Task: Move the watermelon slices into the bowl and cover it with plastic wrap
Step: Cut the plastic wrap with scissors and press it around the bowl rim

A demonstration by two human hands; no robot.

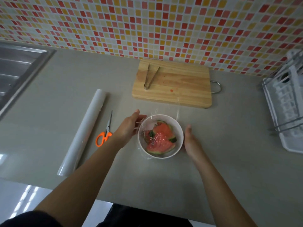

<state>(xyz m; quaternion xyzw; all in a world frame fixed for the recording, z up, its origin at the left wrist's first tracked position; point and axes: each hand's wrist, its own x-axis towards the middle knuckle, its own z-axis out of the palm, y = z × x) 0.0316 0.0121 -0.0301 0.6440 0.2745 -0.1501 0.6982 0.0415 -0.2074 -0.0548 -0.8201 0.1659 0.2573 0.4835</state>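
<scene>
Several watermelon slices (161,140) are already in the white bowl (179,130), which sits mid-counter (164,181), a little nearer the front edge than the back, so the moving step looks finished and we're deep into the covering. A sheet of plastic wrap (152,126) is draped over the rim, crinkled and glinting, with loose film spilling onto the counter behind the bowl. The left hand (128,126) is up against the bowl's left wall, thumb stretched out, fingers (140,122) lightly bent on the film there; whether they pinch the film or only press it, I cannot tell through the glare. The right hand (191,141) flanks the right wall, thumb straight up, its other fingers hidden, so their state is anyone's guess. My read of the next move: draw the film taut across the top and smooth it down all round the wall, without tipping the bowl. Further out, orange-handled scissors (105,135) and the wrap roll (83,131) lie to the left, the cutting board (173,90) with tongs (150,76) along the back edge, a sink (16,71) at the left end, and a dish rack (285,102) at the right end.
</scene>
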